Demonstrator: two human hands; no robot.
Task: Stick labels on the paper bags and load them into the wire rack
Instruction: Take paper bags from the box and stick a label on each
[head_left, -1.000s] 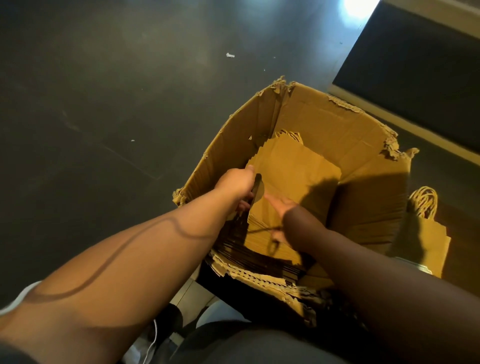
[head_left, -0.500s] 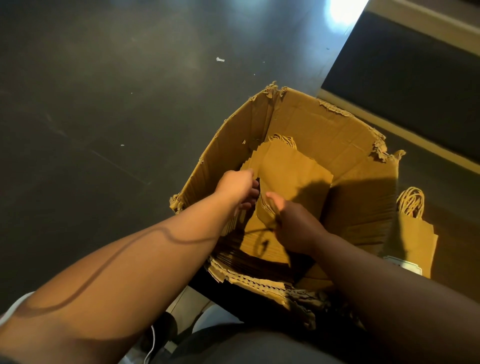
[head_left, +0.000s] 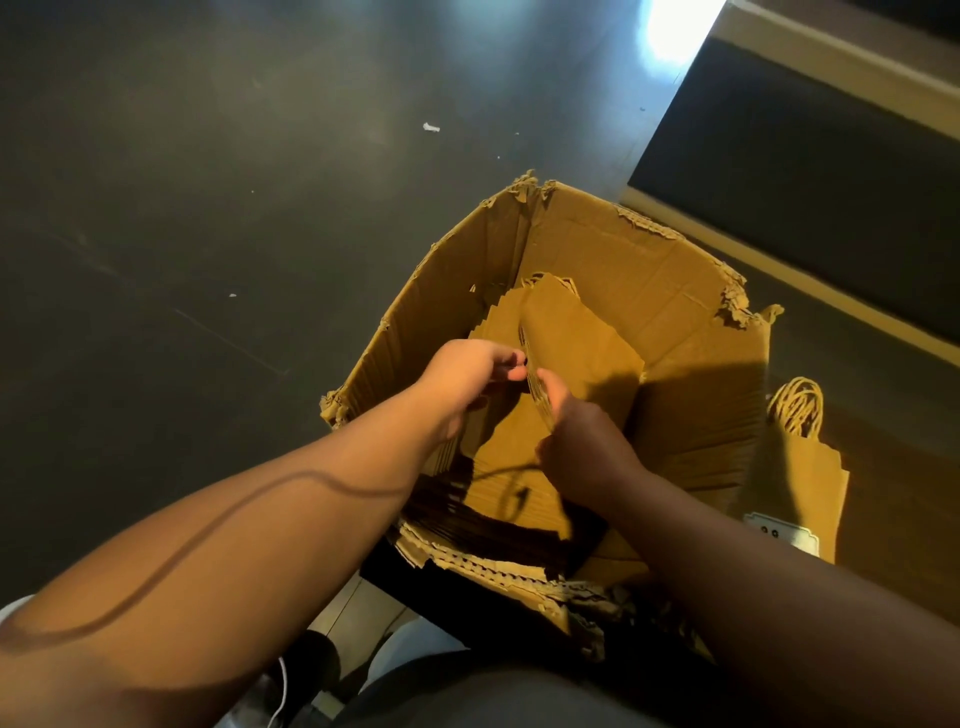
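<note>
A torn cardboard box (head_left: 691, 291) stands open on the dark floor and holds a stack of flat brown paper bags (head_left: 582, 338) on edge. My left hand (head_left: 470, 371) reaches into the box, its fingertips at the left edge of the stack. My right hand (head_left: 582, 441) grips a bundle of bags from the stack, thumb on the near edge, lifting it away from the rest. Outside the box at the right lies another paper bag (head_left: 810, 478) with twisted handles and a white label (head_left: 779, 532) on it. No wire rack is in view.
Dark floor (head_left: 208, 234) with small white scraps spreads left and behind the box. A dark mat with a pale border (head_left: 810, 171) lies at the upper right. My legs and a shoe (head_left: 291, 670) are below the box.
My right hand has risen and curled round a bundle of bags, tilting it up out of the stack. My left hand has moved to the bundle's edge.
</note>
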